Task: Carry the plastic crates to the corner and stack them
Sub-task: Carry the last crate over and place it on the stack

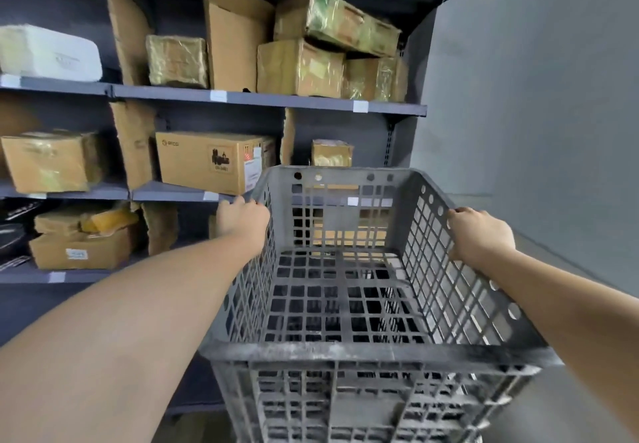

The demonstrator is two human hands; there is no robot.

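Observation:
A dark grey plastic crate (377, 349) with lattice walls and an empty inside fills the lower middle of the head view. My left hand (242, 216) grips its left rim near the far corner. My right hand (479, 233) grips the right rim, fingers curled over the edge. More grey lattice (345, 408) shows directly beneath the near wall; I cannot tell whether it belongs to a second crate under this one. Through the crate's floor I see only dark shapes.
A dark metal shelving unit (269, 98) stands close on the left and behind the crate, loaded with cardboard boxes (211, 161) and wrapped parcels. A plain grey wall (539, 97) rises on the right, with grey floor (570, 259) at its foot.

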